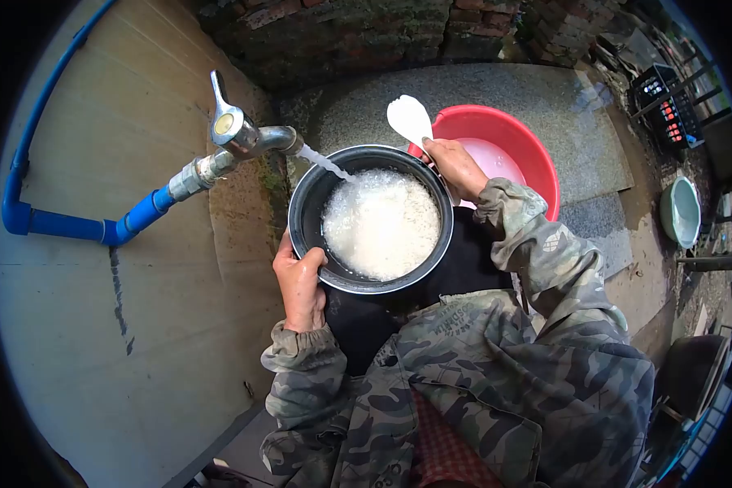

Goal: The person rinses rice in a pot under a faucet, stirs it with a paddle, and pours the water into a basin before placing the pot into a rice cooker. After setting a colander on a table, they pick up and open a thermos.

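A dark round pot [307, 213] is tilted a little under a running tap [240, 134]. Water [324, 162] streams from the spout into the pot and lands on white rice grains [390, 224], which look wet. My left hand [299, 283] grips the pot's near left rim, thumb over the edge. At the far right rim, my right hand [459, 169] is closed around a white rice paddle [409, 119], its blade pointing up and away. That hand also appears to touch the pot's side; its fingers are partly hidden.
Behind my right hand stands a red basin [537, 154] with cloudy liquid. Blue pipe [65, 223] runs along the wall [114, 325] to the tap. A black crate [667, 106] and a pale green bowl [681, 213] are at the far right, a brick wall [325, 41] at the back.
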Motion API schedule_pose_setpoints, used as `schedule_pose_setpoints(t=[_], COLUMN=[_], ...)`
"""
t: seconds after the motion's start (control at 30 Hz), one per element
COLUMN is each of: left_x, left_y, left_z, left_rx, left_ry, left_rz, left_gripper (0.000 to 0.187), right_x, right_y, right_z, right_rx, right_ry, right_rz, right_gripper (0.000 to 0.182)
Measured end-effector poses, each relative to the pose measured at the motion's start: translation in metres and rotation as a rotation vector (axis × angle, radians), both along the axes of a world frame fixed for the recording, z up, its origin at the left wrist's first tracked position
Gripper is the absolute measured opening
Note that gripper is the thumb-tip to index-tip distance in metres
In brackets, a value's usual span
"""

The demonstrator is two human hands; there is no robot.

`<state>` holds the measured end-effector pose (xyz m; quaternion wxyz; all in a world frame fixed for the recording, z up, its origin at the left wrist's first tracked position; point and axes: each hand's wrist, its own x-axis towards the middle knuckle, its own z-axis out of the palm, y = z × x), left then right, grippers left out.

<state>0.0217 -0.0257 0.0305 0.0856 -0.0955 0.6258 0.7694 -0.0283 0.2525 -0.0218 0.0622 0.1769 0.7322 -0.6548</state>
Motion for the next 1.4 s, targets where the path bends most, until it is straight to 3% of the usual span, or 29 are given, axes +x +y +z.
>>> schedule_pose_setpoints(t=[0.83,0.97,1.4], left_x=[0.01,0.007,-0.008], left_y=[-0.052,-0.058,-0.035], left_z=[-0.004,-0.008,-0.027], left_rx=[-0.092,-0.055,-0.077], left_ry=[-0.019,-0.036,0.054], left_rz=[0.166,0.211,0.431], left_gripper=[0.046,0.044,0.062], right_x=[-0.031,-0.041,-0.059], right_y=[-0.072,-0.082,-0.078], right_z=[-0.015,0.001,0.04], right_rx=[-0.119,-0.314,-0.316], right_ry=[-0.083,-0.062,0.149], right_rz=[0.019,-0.017,-0.007], right_gripper=[0.036,0.034,0.03])
